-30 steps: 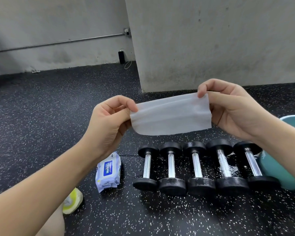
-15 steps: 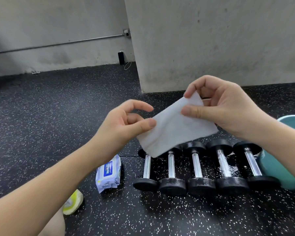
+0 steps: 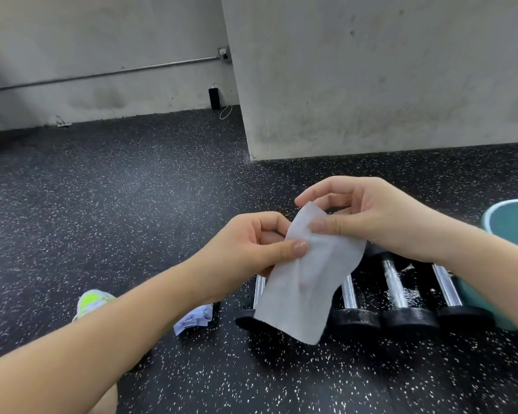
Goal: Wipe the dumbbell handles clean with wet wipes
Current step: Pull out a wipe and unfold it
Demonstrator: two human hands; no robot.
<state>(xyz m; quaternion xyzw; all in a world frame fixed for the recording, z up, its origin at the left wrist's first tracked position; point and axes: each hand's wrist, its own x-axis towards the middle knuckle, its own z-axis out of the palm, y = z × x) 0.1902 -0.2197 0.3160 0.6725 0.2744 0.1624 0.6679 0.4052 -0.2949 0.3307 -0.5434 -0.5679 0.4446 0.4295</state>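
Both hands, left [image 3: 251, 246] and right [image 3: 371, 216], are pinching the wipe [image 3: 305, 282] at its top; it is hanging over the dumbbells [image 3: 398, 300] lying below on the floor, handles running away from the person.

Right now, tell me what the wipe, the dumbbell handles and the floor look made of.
Wipe: thin, soft nonwoven cloth, seemingly; it hangs limp and creases.
Dumbbell handles: polished, likely chromed metal; bright mirror-like streaks. The ends look like matte black rubber.
Floor: probably rubber gym matting, dull black with white flecks.
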